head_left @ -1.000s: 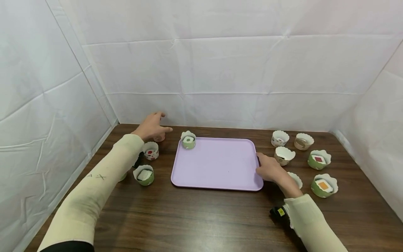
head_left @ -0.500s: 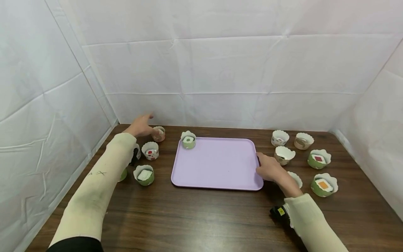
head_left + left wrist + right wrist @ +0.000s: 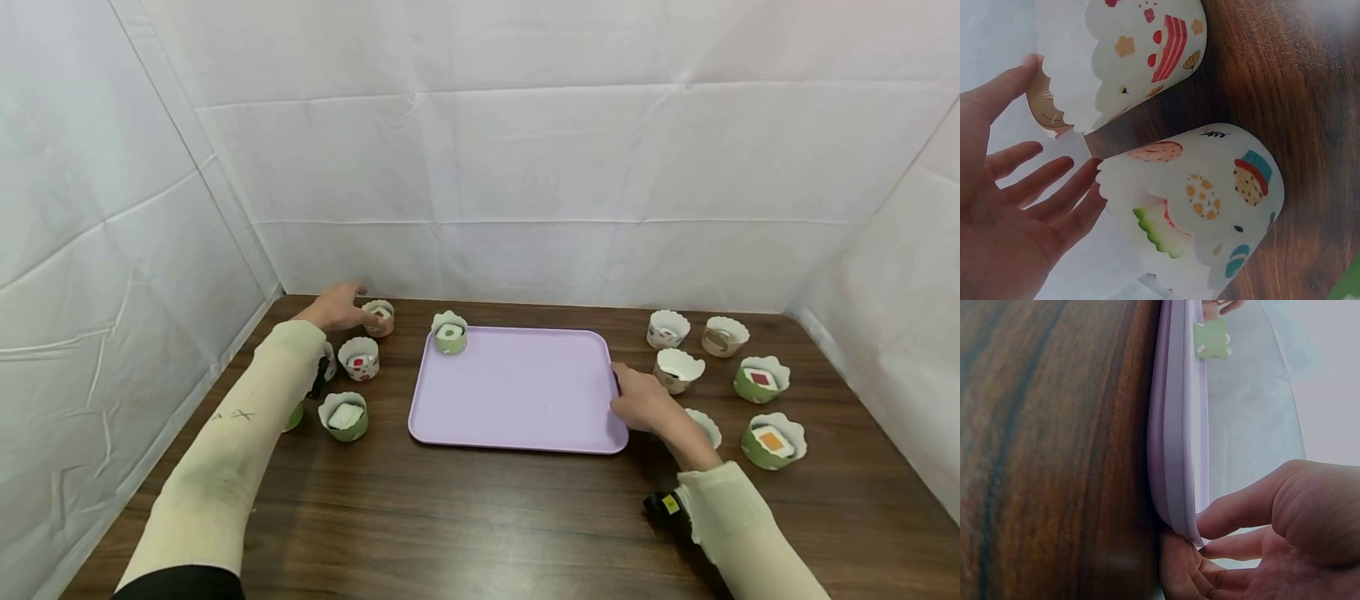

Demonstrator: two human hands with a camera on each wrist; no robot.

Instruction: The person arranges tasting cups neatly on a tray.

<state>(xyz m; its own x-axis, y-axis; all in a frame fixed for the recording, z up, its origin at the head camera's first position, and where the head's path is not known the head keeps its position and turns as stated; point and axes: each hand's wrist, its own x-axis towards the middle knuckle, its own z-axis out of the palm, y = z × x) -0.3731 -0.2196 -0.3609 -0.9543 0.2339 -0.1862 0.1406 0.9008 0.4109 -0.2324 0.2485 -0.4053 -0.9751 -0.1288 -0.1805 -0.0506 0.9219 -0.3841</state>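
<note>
My left hand (image 3: 333,308) reaches to the back left corner of the table, fingers spread. Its thumb touches the rim of a small brown paper baking cup (image 3: 384,327). In the left wrist view, two white printed cups stand close by: one with a cake print (image 3: 1166,44), the other with a melon-slice-like piece (image 3: 1163,231) inside. My right hand (image 3: 645,400) pinches the right edge of a lilac tray (image 3: 517,392), thumb over the rim and fingers below. On the tray's back left corner sits a green cup (image 3: 450,340) with a ring-shaped piece inside.
A white cup with red print (image 3: 358,364) and a green cup (image 3: 347,432) stand left of the tray. Several cups stand at the right, including a green one with an orange-marked piece (image 3: 771,442). White cloth walls (image 3: 525,167) border the table.
My left hand has moved left and down, from above the brown cup to its left side, thumb now at its rim. The right hand and tray have stayed put.
</note>
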